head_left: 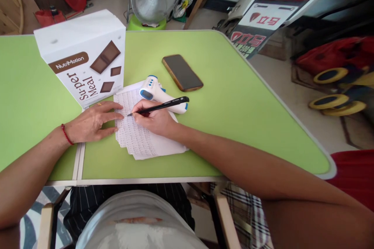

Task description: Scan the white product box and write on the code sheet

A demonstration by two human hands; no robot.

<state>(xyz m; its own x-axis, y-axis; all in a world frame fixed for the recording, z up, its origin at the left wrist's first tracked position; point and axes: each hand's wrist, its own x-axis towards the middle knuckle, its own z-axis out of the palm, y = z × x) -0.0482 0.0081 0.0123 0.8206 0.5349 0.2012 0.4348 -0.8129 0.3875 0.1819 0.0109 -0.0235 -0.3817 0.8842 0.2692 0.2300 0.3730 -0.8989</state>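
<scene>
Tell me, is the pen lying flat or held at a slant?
Held at a slant: the right grip holds the black pen, its tip at the written-on paper and its back end raised.

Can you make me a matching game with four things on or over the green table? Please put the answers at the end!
Things:
1. Pen
2. Phone
3. Thermometer
4. Box

Clues:
A. White with blue parts
B. Has "NutriMotion" printed on it
C. Held in the right hand
D. Lying flat, dark screen up

Right pairs: 1-C, 2-D, 3-A, 4-B
</scene>
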